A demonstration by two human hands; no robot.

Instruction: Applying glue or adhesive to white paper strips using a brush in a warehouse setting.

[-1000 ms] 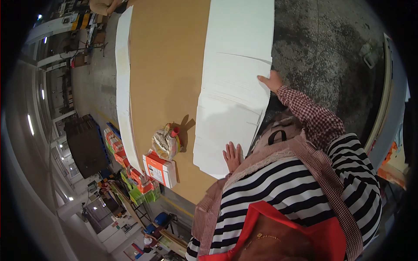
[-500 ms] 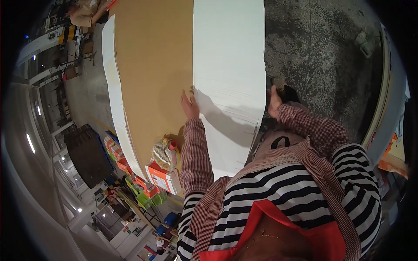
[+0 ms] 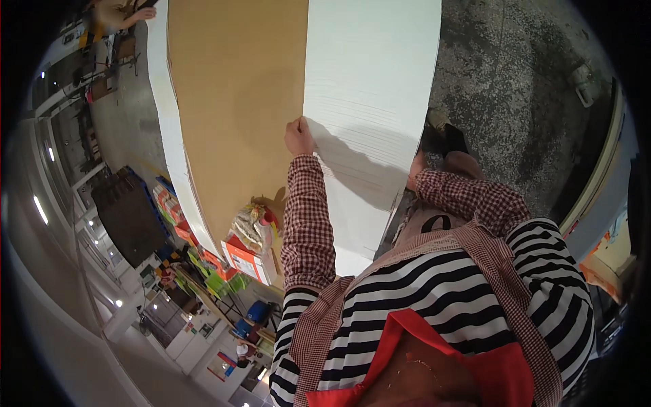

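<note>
A wide white sheet of card [image 3: 369, 61] lies over a brown cardboard sheet [image 3: 230, 102], covering its right part. My left hand [image 3: 299, 138] is closed, with finger and thumb pinched at the white sheet's left edge, where white meets brown. My right hand [image 3: 416, 171] touches the white sheet's right edge, close to my body. Its fingers are mostly hidden at that edge. Faint creases run across the white sheet between my hands, and my shadow falls there.
At the near left corner are an orange-and-white box [image 3: 247, 259] and a clear plastic bag [image 3: 251, 227]. Another person's hand [image 3: 142, 15] is at the stack's far left edge. Speckled floor [image 3: 502, 88] lies to the right, with a pale panel [image 3: 603, 163] beyond.
My left hand has gone from spread fingers to a pinch at the white sheet's edge. My right hand has come lower and nearer my body. The white sheet's right edge now lies farther right.
</note>
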